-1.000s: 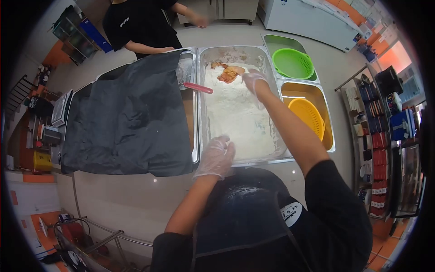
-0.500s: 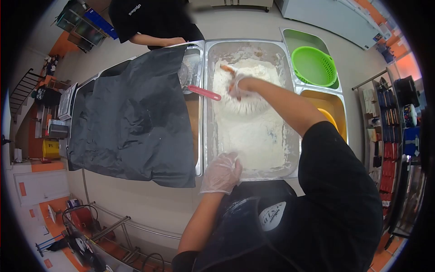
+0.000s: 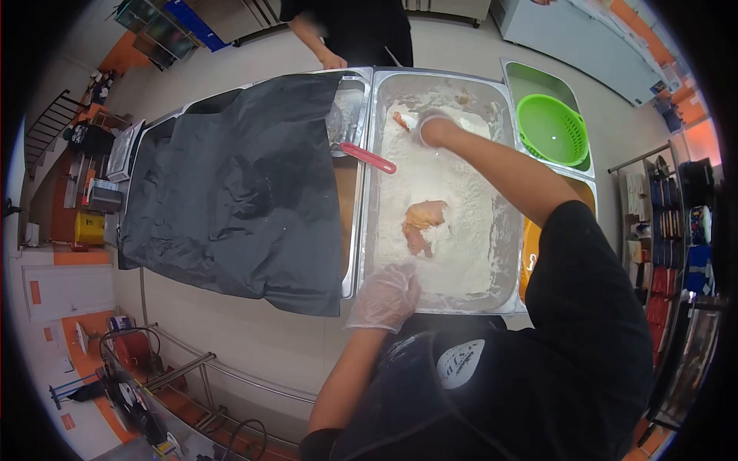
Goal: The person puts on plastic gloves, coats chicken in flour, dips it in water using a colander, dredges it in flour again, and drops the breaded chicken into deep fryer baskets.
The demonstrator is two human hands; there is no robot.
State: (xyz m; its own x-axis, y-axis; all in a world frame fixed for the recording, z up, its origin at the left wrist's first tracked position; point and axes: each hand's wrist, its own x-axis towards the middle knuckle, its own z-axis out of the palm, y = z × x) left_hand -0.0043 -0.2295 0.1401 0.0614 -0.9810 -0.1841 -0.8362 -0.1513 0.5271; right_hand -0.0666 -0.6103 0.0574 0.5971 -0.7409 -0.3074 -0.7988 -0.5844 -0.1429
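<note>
A metal tray (image 3: 503, 230) of white flour (image 3: 461, 192) lies in front of me. One orange-brown piece of meat (image 3: 424, 219) rests on the flour near the tray's middle; a smaller piece (image 3: 400, 121) shows at the far left of the flour. My right hand (image 3: 434, 129), in a clear glove, is down at the flour beside that smaller piece, its fingers hidden. At the tray's near left edge is my left hand (image 3: 387, 296), also gloved, just below the larger piece. Its fingers are bent together, and what they hold, if anything, cannot be made out.
Left of the flour, a black sheet (image 3: 238, 192) covers trays. A red-handled tool (image 3: 369, 157) reaches over the flour tray's left rim. On the right are a green basket (image 3: 552, 131) and a yellow basket (image 3: 530, 253). Another person (image 3: 369, 34) stands across the table.
The larger meat piece now lies nearer me on the flour, apart from my right hand. My right hand has moved back to the tray's far part. My left hand stays by the near edge.
</note>
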